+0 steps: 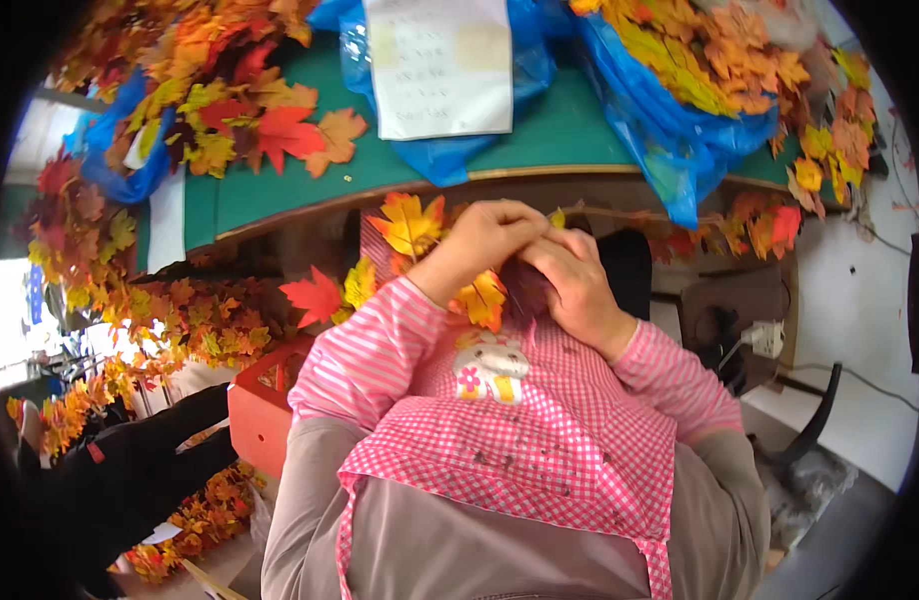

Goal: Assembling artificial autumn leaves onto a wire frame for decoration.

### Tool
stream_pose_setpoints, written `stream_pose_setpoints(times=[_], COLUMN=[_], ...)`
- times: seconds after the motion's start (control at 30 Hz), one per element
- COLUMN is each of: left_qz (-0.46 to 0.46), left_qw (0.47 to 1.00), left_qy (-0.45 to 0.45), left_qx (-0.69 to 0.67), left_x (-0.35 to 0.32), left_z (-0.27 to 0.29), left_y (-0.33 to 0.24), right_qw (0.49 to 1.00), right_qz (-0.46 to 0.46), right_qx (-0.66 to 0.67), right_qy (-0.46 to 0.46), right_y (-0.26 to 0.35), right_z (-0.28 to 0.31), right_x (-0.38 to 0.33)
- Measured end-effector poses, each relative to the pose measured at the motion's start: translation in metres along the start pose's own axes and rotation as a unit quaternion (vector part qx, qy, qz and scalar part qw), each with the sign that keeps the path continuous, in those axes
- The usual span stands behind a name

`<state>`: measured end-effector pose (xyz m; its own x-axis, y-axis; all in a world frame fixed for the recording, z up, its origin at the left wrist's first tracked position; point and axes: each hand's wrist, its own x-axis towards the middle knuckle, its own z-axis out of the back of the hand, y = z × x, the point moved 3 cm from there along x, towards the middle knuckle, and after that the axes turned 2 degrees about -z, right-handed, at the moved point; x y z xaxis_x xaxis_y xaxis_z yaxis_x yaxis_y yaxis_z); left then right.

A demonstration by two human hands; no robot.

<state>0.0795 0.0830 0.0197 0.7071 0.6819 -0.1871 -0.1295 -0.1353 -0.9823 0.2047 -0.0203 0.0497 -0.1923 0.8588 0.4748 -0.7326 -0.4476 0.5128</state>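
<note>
Over my lap, my left hand (492,240) and my right hand (578,285) meet, with bent fingers pressed together. Both are closed on an artificial maple-leaf garland (412,226), though the exact spot pinched is hidden by the fingers. Orange and yellow leaves of it stick out around my left wrist, and a red leaf (314,297) lies by my left sleeve. A dark purple leaf (525,290) hangs beneath my right hand. Past the hands, a thin strand runs off to the right, under the table's edge.
Ahead stands a green-topped table (280,195) with a curved front edge. On it are blue plastic bags (645,130), a handwritten white sheet (442,70) and heaps of maple leaves (230,110). A red-orange stool (260,415) is at my left; a white socket (767,338) is at right.
</note>
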Motion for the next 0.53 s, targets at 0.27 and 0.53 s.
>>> stream_pose_setpoints(times=[0.27,0.53], left_qz=[-0.015,-0.067], left_qw=[0.99,0.992], left_qy=[-0.082,-0.036], left_qx=[0.111,0.096], left_x=[-0.013,-0.021], left_z=[-0.006,-0.01], left_y=[0.006,0.002], right_qw=[0.998,0.99], right_qz=[0.016,-0.115], right_qx=[-0.027,0.075], right_qy=[0.051,0.001], right_y=[0.009,-0.028], right_z=[0.029,0.02], right_x=[0.009,0.008])
